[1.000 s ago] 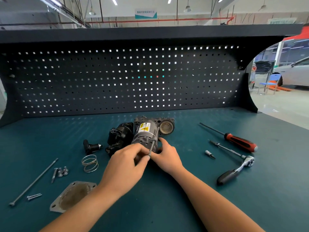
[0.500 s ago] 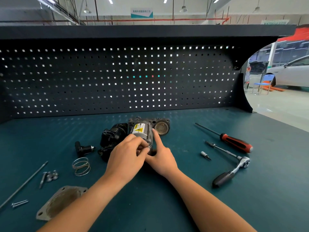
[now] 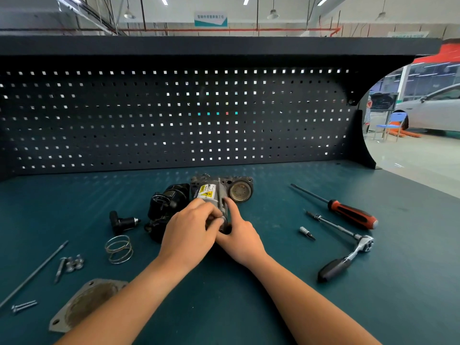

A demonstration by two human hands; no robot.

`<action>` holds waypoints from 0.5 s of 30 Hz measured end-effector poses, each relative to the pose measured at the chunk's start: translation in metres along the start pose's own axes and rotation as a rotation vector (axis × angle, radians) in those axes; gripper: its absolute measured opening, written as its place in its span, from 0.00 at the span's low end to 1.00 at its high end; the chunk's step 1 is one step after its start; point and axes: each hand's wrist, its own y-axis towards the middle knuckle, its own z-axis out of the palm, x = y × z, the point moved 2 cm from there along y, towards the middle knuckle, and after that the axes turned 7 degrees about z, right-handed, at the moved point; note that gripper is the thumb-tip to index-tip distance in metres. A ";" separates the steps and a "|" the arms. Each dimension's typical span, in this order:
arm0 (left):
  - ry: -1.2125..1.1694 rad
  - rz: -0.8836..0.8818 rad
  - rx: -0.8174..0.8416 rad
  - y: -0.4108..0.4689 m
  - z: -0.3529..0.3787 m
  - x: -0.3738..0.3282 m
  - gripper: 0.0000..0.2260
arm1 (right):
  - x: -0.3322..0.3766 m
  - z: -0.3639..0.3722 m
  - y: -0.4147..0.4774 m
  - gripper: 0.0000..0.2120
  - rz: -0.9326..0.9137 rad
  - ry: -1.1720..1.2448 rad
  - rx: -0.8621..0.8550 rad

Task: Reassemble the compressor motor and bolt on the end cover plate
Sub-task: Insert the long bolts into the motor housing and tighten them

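Since a second ago, the long through bolt [image 3: 220,195] has gone from standing tilted at the near end of the compressor motor [image 3: 210,191] to lying along the motor's silver can, and the left hand [image 3: 189,230] has slid up over that end. The left thumb and forefinger are pinched together on the bolt's near end. The right hand [image 3: 240,239] braces the motor from the other side, forefinger stretched up along the can and thumb curled round the near end.

The motor lies mid-worktop, pointing towards the pegboard [image 3: 174,120], with a black housing [image 3: 169,202] against its left side. The end cover plate [image 3: 84,302] lies flat on the worktop [image 3: 273,307] at the near left, apart from the motor. Near it lie a second long bolt [image 3: 34,272], a cluster of short bolts [image 3: 73,263], two screws [image 3: 23,306], a wire spring [image 3: 119,249] and a black fitting [image 3: 122,221]. To the right lie a red-handled screwdriver [image 3: 353,214], a ratchet [image 3: 348,255] and a loose bit [image 3: 306,232].
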 end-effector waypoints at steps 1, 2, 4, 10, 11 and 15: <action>-0.008 -0.001 0.002 0.001 0.000 0.001 0.00 | 0.000 0.000 0.000 0.37 0.000 0.008 0.004; -0.020 -0.002 0.005 0.001 0.000 0.002 0.00 | 0.000 0.000 0.000 0.37 0.000 0.016 0.003; -0.039 -0.005 0.011 0.002 0.000 0.004 0.00 | 0.000 0.000 0.000 0.37 -0.006 0.019 -0.007; -0.054 -0.023 0.009 0.004 -0.001 0.005 0.01 | 0.000 0.000 0.002 0.39 -0.041 0.006 -0.026; -0.061 -0.028 0.007 0.005 -0.002 0.005 0.01 | 0.000 0.000 0.002 0.39 -0.047 0.008 -0.029; -0.075 -0.034 0.005 0.004 -0.001 0.004 0.01 | -0.002 0.000 0.003 0.39 -0.049 0.014 -0.018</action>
